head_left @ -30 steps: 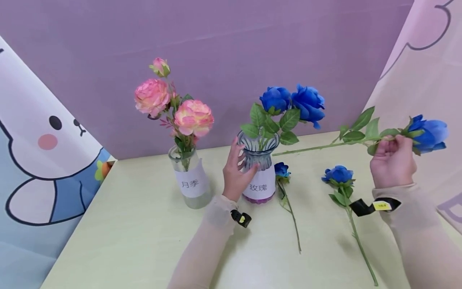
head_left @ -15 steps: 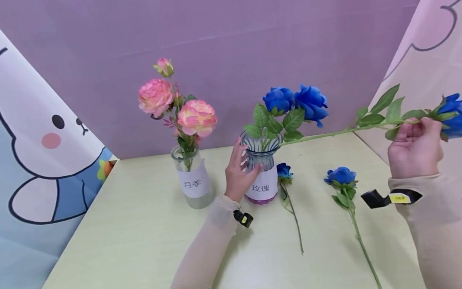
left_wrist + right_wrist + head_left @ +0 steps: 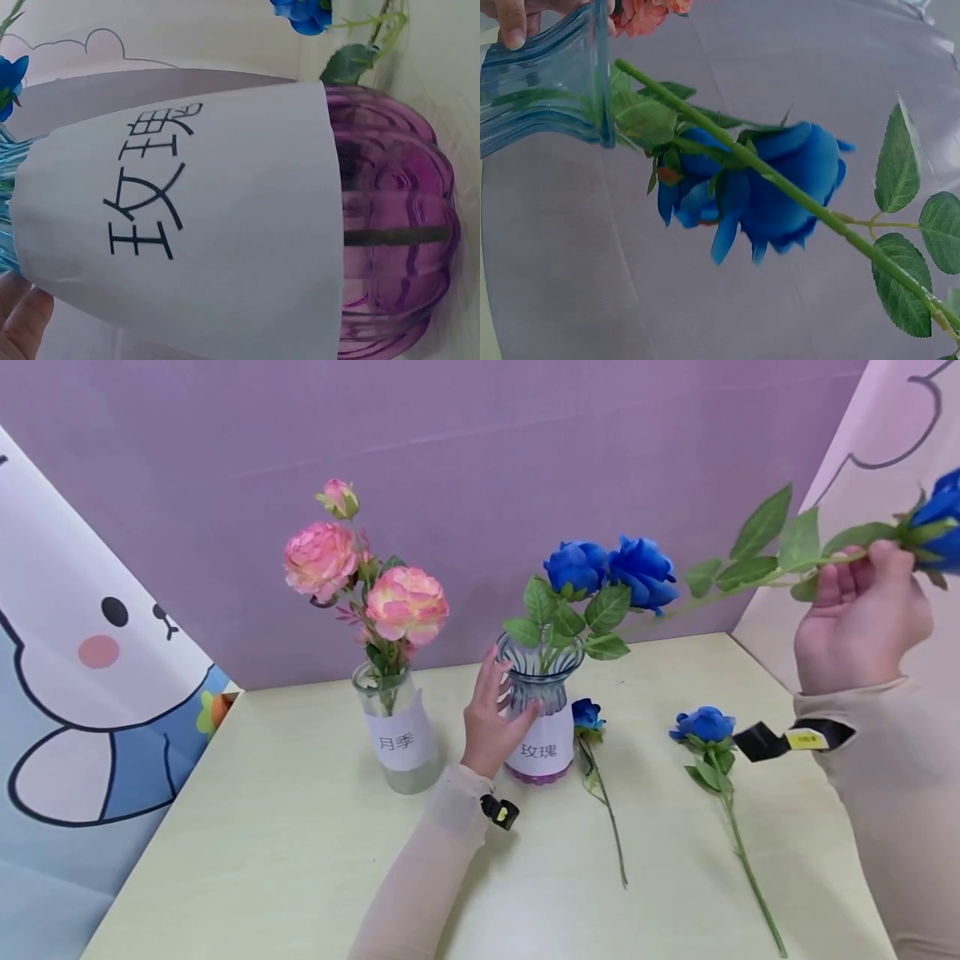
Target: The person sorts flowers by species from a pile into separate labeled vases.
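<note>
My left hand (image 3: 495, 722) holds the ribbed glass vase (image 3: 550, 697) by its neck, thumb in front. A white paper label (image 3: 225, 217) wraps the vase above its purple base (image 3: 397, 225). Two blue roses (image 3: 641, 572) with green leaves stand in it. My right hand (image 3: 862, 618), raised at the right, pinches the stem of another blue rose (image 3: 937, 518) just under the bloom, which the head view's edge cuts off. That stem slants down leftward; in the right wrist view the stem (image 3: 802, 196) ends just outside the vase mouth (image 3: 602, 82), apart from it.
Two loose blue roses lie on the table: a small one (image 3: 588, 714) beside the vase and another (image 3: 703, 724) farther right. A clear glass vase (image 3: 405, 777) of pink flowers (image 3: 407, 604) stands to the left. A purple backdrop (image 3: 480, 485) rises behind the table (image 3: 300, 860).
My right hand has risen and shifted right with the blue rose, so the stem now tilts more steeply and its end sits higher. My left hand stays on the vase.
</note>
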Tool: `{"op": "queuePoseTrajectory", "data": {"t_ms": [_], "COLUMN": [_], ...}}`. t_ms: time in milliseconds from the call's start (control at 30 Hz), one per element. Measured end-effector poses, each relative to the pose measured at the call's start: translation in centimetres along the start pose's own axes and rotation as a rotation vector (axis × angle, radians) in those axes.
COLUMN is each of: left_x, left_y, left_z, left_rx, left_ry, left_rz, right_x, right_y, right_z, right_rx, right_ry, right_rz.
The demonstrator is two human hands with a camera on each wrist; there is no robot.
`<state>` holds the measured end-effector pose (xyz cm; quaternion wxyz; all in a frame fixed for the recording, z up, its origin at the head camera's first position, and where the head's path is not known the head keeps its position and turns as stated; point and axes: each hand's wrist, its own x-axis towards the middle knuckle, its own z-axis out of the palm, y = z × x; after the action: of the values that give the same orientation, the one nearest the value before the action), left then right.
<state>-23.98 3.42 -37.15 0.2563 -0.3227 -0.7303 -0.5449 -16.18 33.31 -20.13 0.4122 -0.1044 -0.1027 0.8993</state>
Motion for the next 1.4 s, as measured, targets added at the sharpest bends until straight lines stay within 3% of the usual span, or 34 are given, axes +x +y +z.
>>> {"op": "queuePoseTrajectory", "data": {"t_ms": [233,500,633,833,1100,1267,1400], "left_x": [0.1,0.0,0.1,0.0,0.0,0.0,-0.1], "left_y": [0.0,0.1,0.1,0.0,-0.1,0.0,0.0], "left_z": [-0.1,-0.1,-0.1,0.0,-0.1,-0.1,-0.1], "left_rx": [-0.012,-0.019,-0.019,-0.016,-0.017,-0.02,-0.029], "left_ry": [-0.017,-0.016,-0.018,-0.018,-0.014,-0.016,-0.019], "left_rz": [-0.035,-0.04,-0.039,-0.036,-0.015,-0.014,-0.015], "right_x": [-1.6,-2.2,-2.6,-3.4,-4.2,-4.6,-4.9], "right_y": [2.5,2.8,2.8,3.4,4.5,5.1,5.9], "right_z": [2.2,3.3,3.5,3.0,2.2,1.4,1.1], "right_rx": [-0.103,-0.138,-0.126,-0.082,-0.019,-0.056,-0.14], "right_ry": [-0.076,-0.161,-0.211,-0.348,-0.483,-0.595,-0.648], "right_rz": [-0.119,-0.181,-0.174,-0.172,-0.077,-0.006,-0.011]}}
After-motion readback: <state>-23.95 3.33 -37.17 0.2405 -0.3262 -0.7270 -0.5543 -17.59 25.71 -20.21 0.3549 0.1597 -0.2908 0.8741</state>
